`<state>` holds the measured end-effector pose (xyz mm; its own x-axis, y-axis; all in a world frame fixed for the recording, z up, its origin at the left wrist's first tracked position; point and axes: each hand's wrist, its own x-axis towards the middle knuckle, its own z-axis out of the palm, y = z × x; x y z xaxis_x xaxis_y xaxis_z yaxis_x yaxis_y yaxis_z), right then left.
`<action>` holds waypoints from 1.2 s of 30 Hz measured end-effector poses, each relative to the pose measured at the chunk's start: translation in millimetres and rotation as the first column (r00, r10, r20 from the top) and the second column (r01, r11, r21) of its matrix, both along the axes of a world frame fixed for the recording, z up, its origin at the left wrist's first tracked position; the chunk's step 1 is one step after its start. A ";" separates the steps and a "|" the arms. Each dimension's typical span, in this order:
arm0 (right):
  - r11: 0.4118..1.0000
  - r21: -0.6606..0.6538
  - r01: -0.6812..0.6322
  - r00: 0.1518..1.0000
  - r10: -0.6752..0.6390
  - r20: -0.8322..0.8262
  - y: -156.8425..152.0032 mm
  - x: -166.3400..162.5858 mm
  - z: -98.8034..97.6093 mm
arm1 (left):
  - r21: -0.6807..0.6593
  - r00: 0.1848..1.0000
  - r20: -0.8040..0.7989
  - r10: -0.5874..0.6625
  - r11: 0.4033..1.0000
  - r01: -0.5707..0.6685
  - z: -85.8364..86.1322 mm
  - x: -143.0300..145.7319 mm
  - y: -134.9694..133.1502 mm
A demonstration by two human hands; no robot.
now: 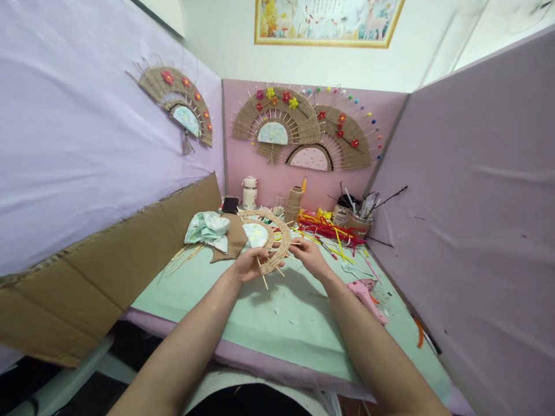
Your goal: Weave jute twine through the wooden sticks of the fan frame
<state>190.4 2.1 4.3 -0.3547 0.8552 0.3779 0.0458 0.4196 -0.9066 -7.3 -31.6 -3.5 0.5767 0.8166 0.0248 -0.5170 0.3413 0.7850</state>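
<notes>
Fan (272,234) held off the table (286,315) between 2 grips: left hand (248,264) closed on its lower edge, right hand (310,254) pinching the rim. Risk: bare sticks (264,281) below left grip could slide out, and the weave slackens if the pinch eases.

Left hand (249,264), right hand (313,257), forearms (195,332) bare; dark clothing (251,404).

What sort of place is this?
Likely a craft workstation: finished woven fans on the walls, a pink glue gun on the table, left hand and right hand holding a half-woven fan.
</notes>
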 end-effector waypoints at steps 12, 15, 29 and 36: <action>0.993 -0.095 0.063 0.997 -0.068 -0.048 3.6 5.0 3.4 | -0.021 0.999 -0.032 -0.003 1.000 0.002 6.2 2.9 -4.2; 0.983 -0.170 0.066 0.988 -0.088 -0.123 5.2 5.1 4.0 | -0.023 0.999 -0.048 0.010 1.000 -0.011 7.1 3.7 -4.7; 0.981 -0.187 0.055 0.947 -0.111 -0.301 7.1 11.2 7.0 | -0.058 0.993 -0.119 -0.011 0.998 0.004 0.6 3.2 0.8; 0.974 -0.080 0.214 0.948 -0.226 -0.225 10.2 13.1 3.8 | -0.031 0.991 -0.108 -0.078 0.997 0.075 -4.2 3.3 3.0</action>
<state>203.4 12.3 8.2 -0.0640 0.9234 0.3785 -0.0817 0.3731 -0.9242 -4.0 -28.6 -7.8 0.6356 0.7694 -0.0628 -0.4007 0.3983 0.8251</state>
